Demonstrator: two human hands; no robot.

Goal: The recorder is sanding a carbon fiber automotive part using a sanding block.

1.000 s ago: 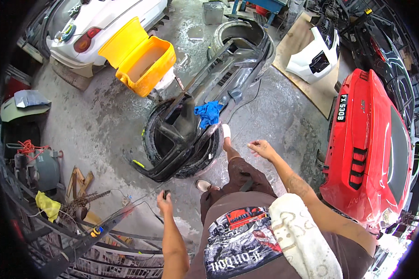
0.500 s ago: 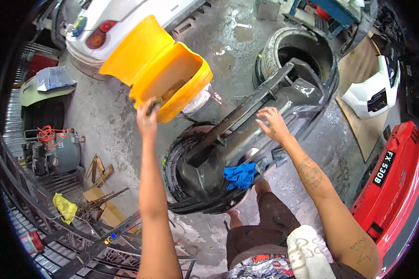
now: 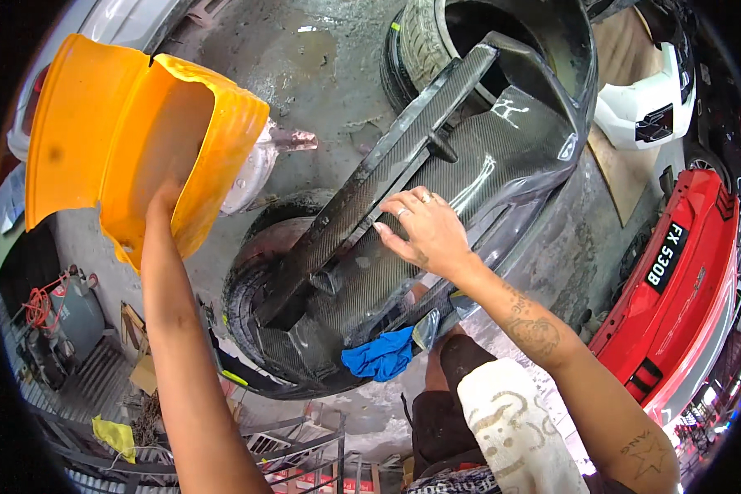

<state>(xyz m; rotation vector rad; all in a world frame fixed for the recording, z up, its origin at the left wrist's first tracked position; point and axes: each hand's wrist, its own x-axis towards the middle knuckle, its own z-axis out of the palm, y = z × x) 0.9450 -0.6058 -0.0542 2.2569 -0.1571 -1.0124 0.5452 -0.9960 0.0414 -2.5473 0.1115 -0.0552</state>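
At the left, my left hand (image 3: pixel 166 194) reaches into a yellow, hollow, moulded piece (image 3: pixel 82 123) with a curved flap. Its fingers are out of sight behind the piece's wall, so whether they hold anything is hidden. My right hand (image 3: pixel 428 230) is open and empty, rings on its fingers, thumb apart. It hovers over a glossy black woven carbon-fibre car body part (image 3: pixel 486 173), and I cannot tell whether it touches. That part lies across stacked tyres (image 3: pixel 424 41). A crumpled blue cloth (image 3: pixel 379 354) rests on its near edge.
A red car panel (image 3: pixel 692 280) with a black plate stands at the right. Beyond it lies a white bumper (image 3: pixel 646 107) on brown board (image 3: pixel 626 177). A compressor with red hose (image 3: pixel 41 305) is at the left, above a metal railing (image 3: pixel 280 449). The concrete floor looks wet.
My left hand, earlier at the yellow piece's rim with a small dark object, has gone inside it. The view has shifted, and the yellow piece now appears farther left.
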